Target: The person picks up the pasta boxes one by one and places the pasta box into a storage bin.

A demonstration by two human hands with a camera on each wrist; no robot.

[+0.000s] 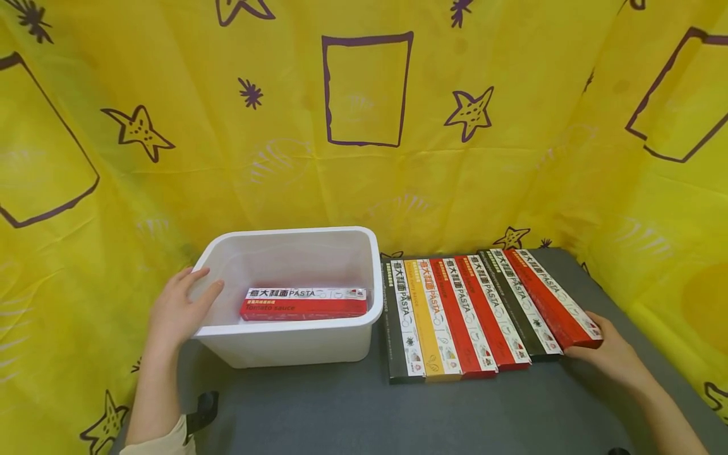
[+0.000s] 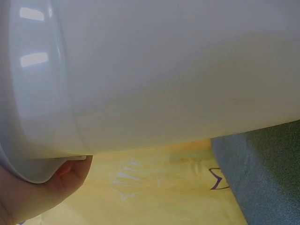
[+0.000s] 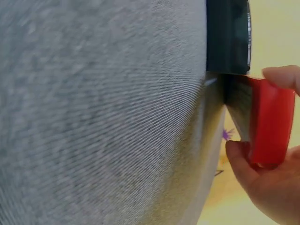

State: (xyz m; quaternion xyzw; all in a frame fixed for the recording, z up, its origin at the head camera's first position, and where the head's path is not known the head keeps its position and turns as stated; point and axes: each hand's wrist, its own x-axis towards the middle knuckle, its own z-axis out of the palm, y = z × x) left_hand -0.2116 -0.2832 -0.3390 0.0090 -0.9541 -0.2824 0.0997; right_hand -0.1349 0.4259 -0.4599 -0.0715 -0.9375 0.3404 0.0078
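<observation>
My left hand (image 1: pixel 177 309) grips the left rim of a white plastic bin (image 1: pixel 296 344); in the left wrist view, fingers (image 2: pixel 75 176) bend under that rim. Inside the bin lies a red and white pasta box (image 1: pixel 304 308) labelled Tomato sauce. At the right end of a row of pasta boxes, my right hand (image 1: pixel 611 354) pinches the near end of another red pasta box (image 1: pixel 554 294). The right wrist view shows this red box (image 3: pixel 273 123) between thumb and fingers, its near end raised off the table. Beside it is a dark green pasta box (image 1: pixel 520 303).
Left of there, the row continues with two red boxes (image 1: pixel 463 316) (image 1: pixel 500 313), a yellow box (image 1: pixel 435 322) and a dark box (image 1: pixel 405 322) close to the bin's right side. All lie on a grey table (image 1: pixel 318 411). Yellow patterned cloth (image 1: pixel 364 177) hangs behind and on both sides.
</observation>
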